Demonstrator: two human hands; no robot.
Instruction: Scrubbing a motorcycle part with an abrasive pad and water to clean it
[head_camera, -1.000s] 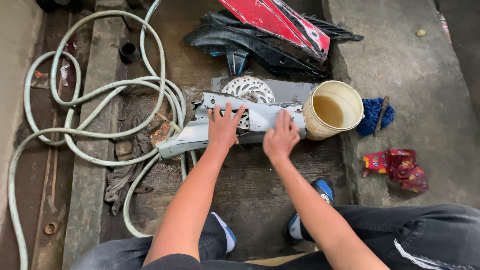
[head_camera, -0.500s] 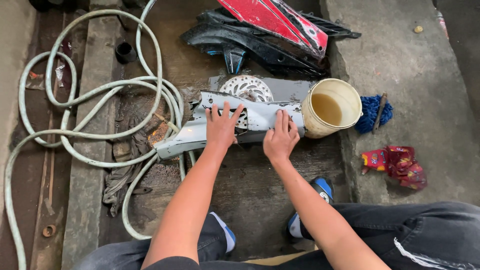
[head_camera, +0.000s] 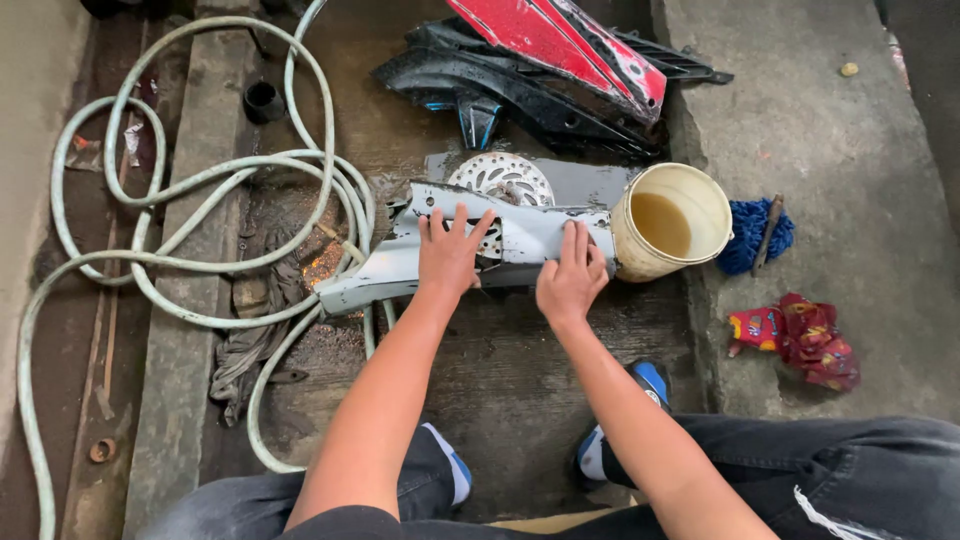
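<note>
Grey fairing panel (head_camera: 520, 245) laid flat on wet floor, left of bucket (head_camera: 672, 220). Left hand (head_camera: 450, 252) and right hand (head_camera: 572, 278) pressed on it, fingers spread, nothing gripped. Looks like scrubbing step; firm steady pressure needed next.

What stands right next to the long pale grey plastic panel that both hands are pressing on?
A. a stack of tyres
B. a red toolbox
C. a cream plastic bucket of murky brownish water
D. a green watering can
C: the cream plastic bucket of murky brownish water stands at the right end of the long pale grey plastic panel, just beyond the right hand.
</note>
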